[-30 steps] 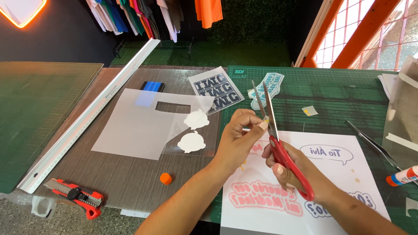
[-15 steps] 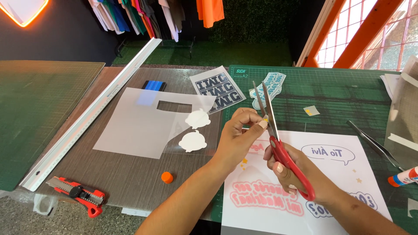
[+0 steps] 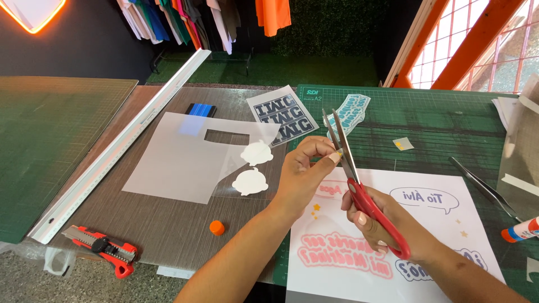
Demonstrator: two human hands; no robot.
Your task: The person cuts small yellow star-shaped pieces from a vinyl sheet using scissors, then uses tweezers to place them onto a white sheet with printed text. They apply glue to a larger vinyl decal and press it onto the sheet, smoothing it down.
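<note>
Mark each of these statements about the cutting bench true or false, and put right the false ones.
1. The right hand holds red-handled scissors. True.
2. The scissors' blades are shut. False: they stand slightly apart, pointing up and away.
3. The left hand pinches a small piece right at the blades. True.
4. The orange utility knife lies on the white printed sheet. False: it lies at the near left, by the end of the long metal ruler.
5. A small orange cap sits on the grey mat. True.
6. The glue stick is at the far left edge. False: it is at the right edge.
</note>
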